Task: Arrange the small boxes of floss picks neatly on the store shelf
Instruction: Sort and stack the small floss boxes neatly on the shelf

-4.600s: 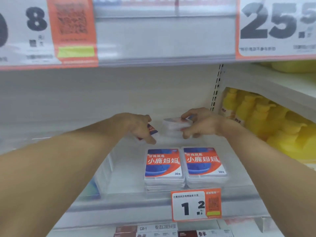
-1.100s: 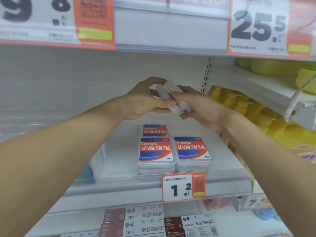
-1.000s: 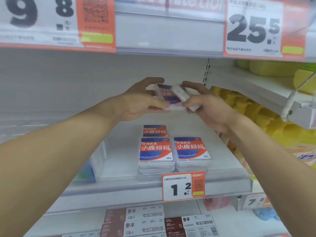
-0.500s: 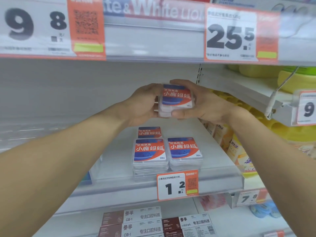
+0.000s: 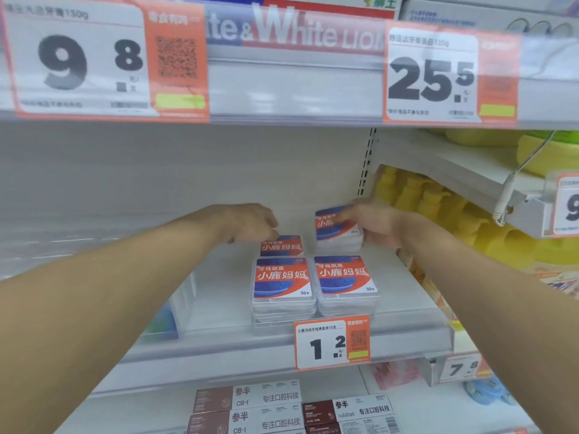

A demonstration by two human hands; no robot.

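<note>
Setting down: right hand [image 5: 374, 225] grips a box stack [image 5: 338, 234] behind two fronted stacks [image 5: 315, 285]; left hand [image 5: 250, 222] loose, empty. Nearly done.

Two bare forearms (no sleeves), ringless hands [image 5: 250, 220]

Floss pick boxes [image 5: 344, 275] read 小鹿妈妈 (30 in the corner), while price tags show 1.2 [image 5: 332, 343], 9.8 [image 5: 78, 61] and 25.5 [image 5: 432, 76].

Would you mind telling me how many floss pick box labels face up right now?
4: front-left stack, front-right stack, back-left box, and the box in the right hand. Lower boxes are hidden.
</note>
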